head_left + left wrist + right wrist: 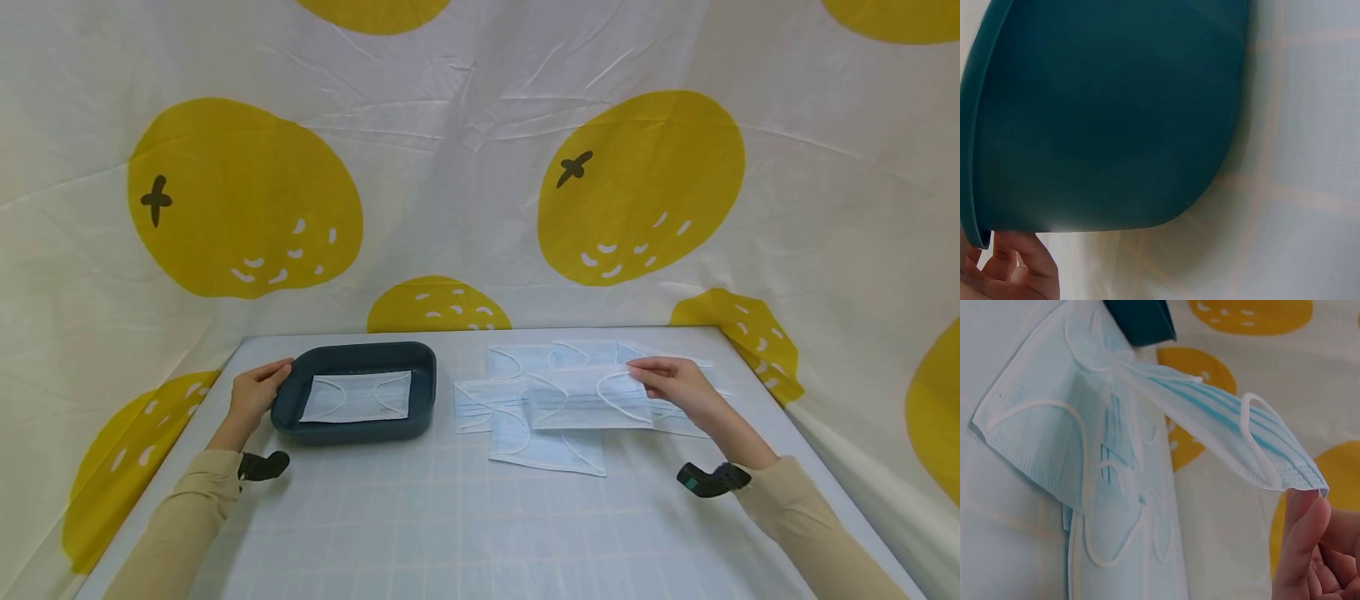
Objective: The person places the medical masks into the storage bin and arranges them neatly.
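My right hand (675, 387) pinches one end of a light blue face mask (585, 400), as the right wrist view also shows with the mask's pleats and a white ear loop (1254, 437) hanging from it. Beneath and around this mask lie several other face masks (551, 450), overlapping on the table. On the left, my left hand (255, 396) grips the rim of a dark teal tray (352, 431) at its left end. Inside the tray a single mask (356, 397) lies flat. In the left wrist view the fingers (1035, 259) are bent under the tray's lip.
The table (480, 533) has a pale cover with a faint grid. Its far edge meets a hanging white cloth (465, 192) printed with large yellow fruit, which also runs down both sides. A dark wrist camera (712, 480) is strapped at the right cuff.
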A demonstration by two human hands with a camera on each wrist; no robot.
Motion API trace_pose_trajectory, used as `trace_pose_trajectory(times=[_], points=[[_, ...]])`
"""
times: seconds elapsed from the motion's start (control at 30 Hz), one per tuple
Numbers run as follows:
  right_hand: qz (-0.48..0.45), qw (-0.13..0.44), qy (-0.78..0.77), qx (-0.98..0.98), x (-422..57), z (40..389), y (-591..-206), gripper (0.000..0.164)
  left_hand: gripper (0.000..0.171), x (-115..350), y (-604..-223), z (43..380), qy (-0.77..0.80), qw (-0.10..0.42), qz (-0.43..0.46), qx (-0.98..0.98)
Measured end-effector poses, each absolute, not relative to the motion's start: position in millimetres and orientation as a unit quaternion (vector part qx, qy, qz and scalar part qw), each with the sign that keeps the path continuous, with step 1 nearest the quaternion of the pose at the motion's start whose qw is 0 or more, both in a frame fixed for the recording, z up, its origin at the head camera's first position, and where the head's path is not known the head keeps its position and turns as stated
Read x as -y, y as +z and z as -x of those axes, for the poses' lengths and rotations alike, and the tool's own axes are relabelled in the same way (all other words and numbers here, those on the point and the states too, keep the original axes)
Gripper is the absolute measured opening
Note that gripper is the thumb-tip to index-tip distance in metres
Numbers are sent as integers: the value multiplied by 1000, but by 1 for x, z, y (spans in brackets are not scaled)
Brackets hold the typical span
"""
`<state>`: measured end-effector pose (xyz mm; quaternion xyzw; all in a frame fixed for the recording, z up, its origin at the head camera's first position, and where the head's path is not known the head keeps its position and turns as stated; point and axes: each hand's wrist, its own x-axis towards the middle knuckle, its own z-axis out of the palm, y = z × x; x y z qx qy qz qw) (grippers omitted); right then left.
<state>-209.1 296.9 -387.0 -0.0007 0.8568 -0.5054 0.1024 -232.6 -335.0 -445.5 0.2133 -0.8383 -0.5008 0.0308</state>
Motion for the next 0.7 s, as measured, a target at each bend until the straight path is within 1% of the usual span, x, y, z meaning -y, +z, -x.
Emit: trace_pose_trajectory(times=[0.23, 0.5, 0.7], points=[[15, 104, -521, -847, -284, 215, -386, 56, 47, 336, -446, 234, -502, 30, -215, 837], [40, 104, -535, -838, -265, 222, -382, 50, 48, 335, -446, 234, -503, 28, -220, 835], [43, 101, -546, -831, -252, 226, -380, 49, 48, 336, -447, 233, -505, 26, -216, 835]])
